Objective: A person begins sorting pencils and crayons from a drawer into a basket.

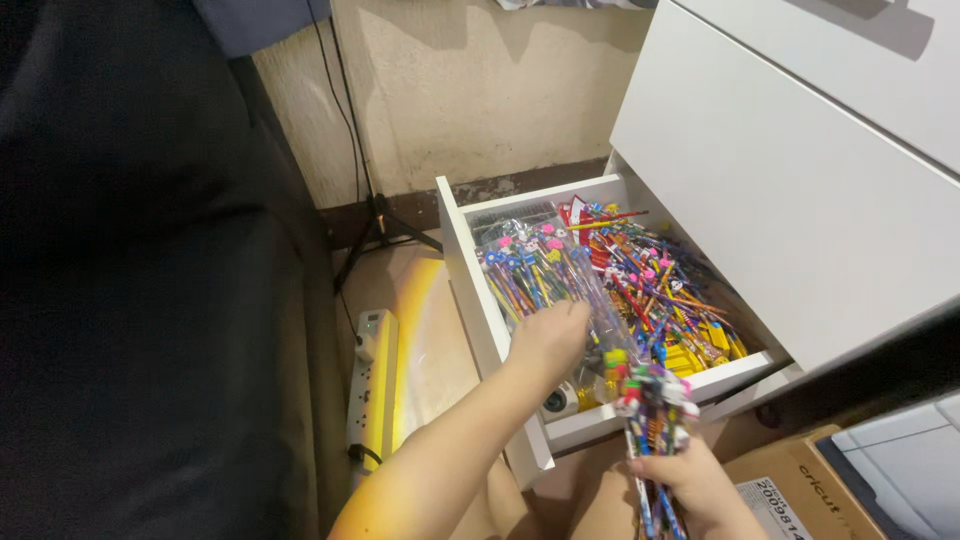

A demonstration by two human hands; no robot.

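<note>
Setting: white drawer [470, 270] pulled open, beige wall beyond.
Left hand [548, 338]: yours, fingers curled on the clear pencil packet [540, 262], its length running far-left.
Right hand [690, 480]: nearer you, clutching an upright pencil bundle [655, 420].

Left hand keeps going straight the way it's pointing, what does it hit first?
Likely the clear bag of pencils in the drawer; the left hand already seems to be on it, though depth is unclear.

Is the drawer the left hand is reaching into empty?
No, the open white drawer is packed with colourful pencils, and the left hand rests on a clear bag of them.
</note>
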